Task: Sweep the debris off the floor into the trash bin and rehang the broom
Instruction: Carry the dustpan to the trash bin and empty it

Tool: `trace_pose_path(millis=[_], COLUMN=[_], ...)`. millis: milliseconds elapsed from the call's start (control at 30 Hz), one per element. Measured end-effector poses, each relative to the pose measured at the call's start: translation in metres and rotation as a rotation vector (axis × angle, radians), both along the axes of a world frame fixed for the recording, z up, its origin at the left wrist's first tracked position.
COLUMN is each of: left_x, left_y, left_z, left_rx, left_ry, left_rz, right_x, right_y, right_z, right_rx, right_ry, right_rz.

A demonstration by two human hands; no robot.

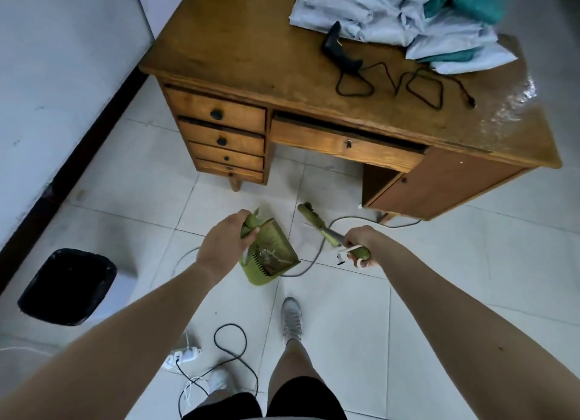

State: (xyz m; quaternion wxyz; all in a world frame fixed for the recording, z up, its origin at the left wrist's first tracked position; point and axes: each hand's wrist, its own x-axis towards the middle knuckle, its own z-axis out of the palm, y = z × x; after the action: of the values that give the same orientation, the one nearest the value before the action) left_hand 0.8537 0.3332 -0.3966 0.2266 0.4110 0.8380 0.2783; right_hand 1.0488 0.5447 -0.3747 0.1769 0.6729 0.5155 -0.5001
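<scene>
My left hand point(224, 242) grips the green handle of a green dustpan point(270, 256), which hangs above the tiled floor in front of me with bits of debris lying inside it. My right hand point(361, 244) is closed around the green grip end of the broom point(317, 223). The broom's metal shaft slants down and away, and its green head rests near the floor in front of the desk. A trash bin point(67, 286) lined with a black bag stands open on the floor at the far left, well apart from the dustpan.
A wooden desk point(282, 74) with drawers stands ahead, holding a pile of bags and a black corded tool point(337, 47). A grey cable point(309, 267) runs across the floor under the dustpan. A white power strip point(183, 355) and black cord lie by my feet. A wall closes the left side.
</scene>
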Motion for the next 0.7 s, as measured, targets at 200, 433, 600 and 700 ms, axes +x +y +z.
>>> trace_pose_path(millis=[200,433,600,700], left_x=[0.019,0.038,0.041,0.04], left_y=[0.099,0.182,0.207,0.215], left_z=[-0.027,-0.054,-0.067,-0.07], left_rx=[-0.064,-0.082,-0.11,-0.105], left_ry=[0.001,0.007,0.013,0.01], left_rz=[-0.034,0.003,0.042,0.103], right_x=[0.003,0.01,0.004,0.007], right_y=[0.073,0.134,0.149,0.146], right_z=[-0.036,-0.065,-0.08,-0.073], right_rx=[0.016,-0.035,-0.121,-0.118], right_ry=[-0.087,-0.14,-0.181,-0.149], right_rz=[0.009,0.125,0.33,0.428])
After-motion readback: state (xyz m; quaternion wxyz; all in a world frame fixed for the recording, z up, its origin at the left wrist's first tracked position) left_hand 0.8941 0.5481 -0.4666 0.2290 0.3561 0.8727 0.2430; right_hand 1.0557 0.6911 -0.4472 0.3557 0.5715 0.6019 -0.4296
